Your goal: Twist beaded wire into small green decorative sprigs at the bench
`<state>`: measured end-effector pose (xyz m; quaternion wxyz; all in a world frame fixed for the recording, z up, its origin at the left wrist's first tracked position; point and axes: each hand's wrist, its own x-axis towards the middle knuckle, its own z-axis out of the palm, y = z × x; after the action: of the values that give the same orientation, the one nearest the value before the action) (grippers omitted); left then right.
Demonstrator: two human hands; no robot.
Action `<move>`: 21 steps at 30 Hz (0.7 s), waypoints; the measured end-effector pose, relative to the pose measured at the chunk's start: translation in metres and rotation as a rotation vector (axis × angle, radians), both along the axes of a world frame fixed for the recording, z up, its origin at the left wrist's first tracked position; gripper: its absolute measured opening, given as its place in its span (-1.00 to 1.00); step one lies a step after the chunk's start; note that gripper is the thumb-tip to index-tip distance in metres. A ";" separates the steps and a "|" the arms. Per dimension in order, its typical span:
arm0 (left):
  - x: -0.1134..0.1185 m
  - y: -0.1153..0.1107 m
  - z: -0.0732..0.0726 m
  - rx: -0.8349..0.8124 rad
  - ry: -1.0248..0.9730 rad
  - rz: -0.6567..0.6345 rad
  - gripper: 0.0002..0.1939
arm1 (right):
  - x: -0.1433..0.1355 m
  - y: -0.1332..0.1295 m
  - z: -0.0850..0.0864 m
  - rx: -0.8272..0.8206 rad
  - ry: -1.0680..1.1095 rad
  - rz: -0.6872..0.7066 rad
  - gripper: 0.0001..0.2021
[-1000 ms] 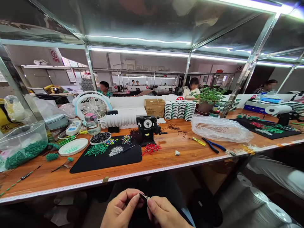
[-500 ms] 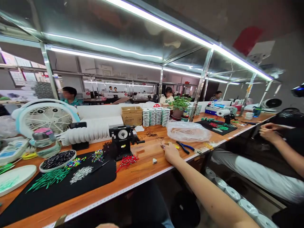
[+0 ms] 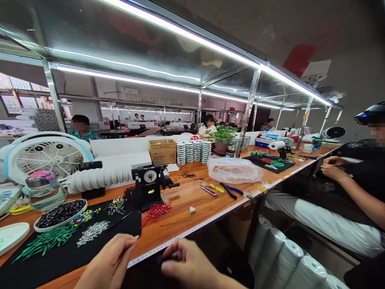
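Observation:
My left hand (image 3: 110,261) is over the front of the black mat (image 3: 128,233), thumb and fingertips pressed together; what they may hold is too small to make out. To its right my right hand (image 3: 188,261) hovers off the table's front edge, its fingers curled and thumb apart, nothing visible in it. Behind them are red-headed pieces (image 3: 156,211), a small white piece (image 3: 192,210) and a black winding device with a dial (image 3: 148,186). On the mat lie green strips (image 3: 45,242), silver pieces (image 3: 92,233) and coloured beads (image 3: 116,205).
Small pliers (image 3: 208,190), a yellow tool (image 3: 217,188) and blue-handled pliers (image 3: 231,190) lie near a plastic bag (image 3: 234,169). A fan (image 3: 49,154) and jar (image 3: 45,192) stand left. At right, a person's hands (image 3: 332,168) are near the table.
My right hand has left the tools and come back to the front edge, leaving the small pliers on the table. My left hand has risen into view. The camera view has shifted slightly.

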<state>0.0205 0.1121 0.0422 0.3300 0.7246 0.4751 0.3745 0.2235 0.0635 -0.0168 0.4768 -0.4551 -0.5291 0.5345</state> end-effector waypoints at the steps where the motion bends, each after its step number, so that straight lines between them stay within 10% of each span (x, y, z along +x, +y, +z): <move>1: 0.003 0.004 0.004 0.137 0.125 -0.031 -0.85 | 0.012 0.005 0.008 0.060 -0.083 -0.092 -0.76; 10: 0.072 0.009 -0.011 0.338 0.407 -0.233 -0.74 | 0.112 0.077 0.022 0.140 -0.766 -0.470 -0.86; 16: 0.074 0.009 -0.023 0.296 0.359 -0.150 -0.78 | 0.112 0.098 0.017 0.145 -0.956 -0.437 -0.93; 21: 0.060 -0.006 -0.008 -0.019 0.207 -0.098 -0.73 | 0.095 0.083 0.046 0.254 -0.947 -0.438 -0.93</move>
<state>0.0804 0.1065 0.0345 0.3040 0.7787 0.4741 0.2764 0.3187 0.1462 0.0289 0.3374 -0.6848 -0.6396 0.0905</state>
